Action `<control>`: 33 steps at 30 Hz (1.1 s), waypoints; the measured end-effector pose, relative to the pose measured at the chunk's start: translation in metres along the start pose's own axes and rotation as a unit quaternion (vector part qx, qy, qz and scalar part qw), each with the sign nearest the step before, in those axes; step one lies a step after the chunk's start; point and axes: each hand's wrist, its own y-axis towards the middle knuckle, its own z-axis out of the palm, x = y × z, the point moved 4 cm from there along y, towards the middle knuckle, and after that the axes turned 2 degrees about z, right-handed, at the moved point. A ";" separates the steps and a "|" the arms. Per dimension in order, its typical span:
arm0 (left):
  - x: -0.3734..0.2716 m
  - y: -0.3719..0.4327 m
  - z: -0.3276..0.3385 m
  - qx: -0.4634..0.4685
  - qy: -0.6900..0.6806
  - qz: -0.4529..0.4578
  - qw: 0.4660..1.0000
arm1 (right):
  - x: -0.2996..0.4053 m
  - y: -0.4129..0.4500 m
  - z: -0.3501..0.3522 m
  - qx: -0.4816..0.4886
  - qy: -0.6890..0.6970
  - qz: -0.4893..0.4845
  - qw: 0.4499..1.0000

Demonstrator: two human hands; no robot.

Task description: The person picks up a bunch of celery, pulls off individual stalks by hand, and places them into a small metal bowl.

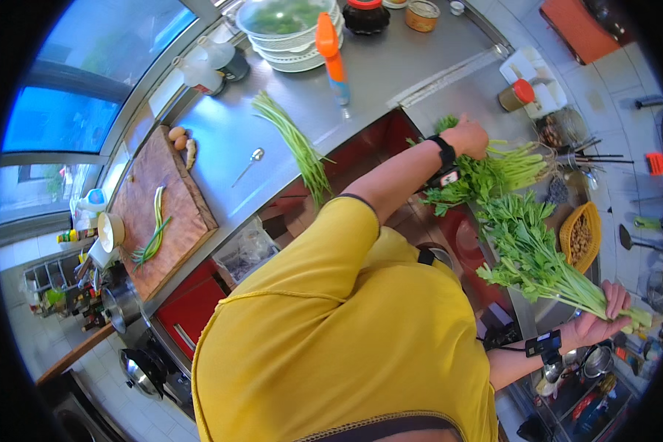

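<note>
My right hand [602, 315] grips a leafy celery bunch [558, 265] close to its root end. The leaves of that bunch point up and left over the counter edge. My left hand [467, 138], with a dark band at the wrist, is over a second celery bunch [508, 168]. Its fingers are curled and their undersides are hidden, so a hold on the stalks cannot be made out. The roots of the second bunch point right. A separate bundle of trimmed green stalks [293, 143] lies across the steel counter to the left, its lower end past the front edge.
A wooden cutting board [160, 215] bears scallions [157, 232]; eggs [178, 137] and ginger [190, 153] lie beside it. A spoon [248, 166], an orange-topped bottle [331, 61] and stacked white baskets [293, 50] stand or lie on the steel counter. A yellow basket [580, 237] holds peanuts.
</note>
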 end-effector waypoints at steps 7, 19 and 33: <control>-0.010 -0.057 -0.001 -0.285 0.038 0.048 0.956 | 0.016 -0.041 -0.033 -0.231 -0.308 0.093 0.918; -0.261 -0.080 -0.110 -0.314 -0.197 0.371 0.851 | 0.009 -0.106 -0.066 -0.234 -0.315 0.242 0.888; -0.339 -0.062 -0.065 0.068 -0.161 0.522 0.835 | 0.042 -0.176 -0.042 -0.266 -0.494 0.257 0.787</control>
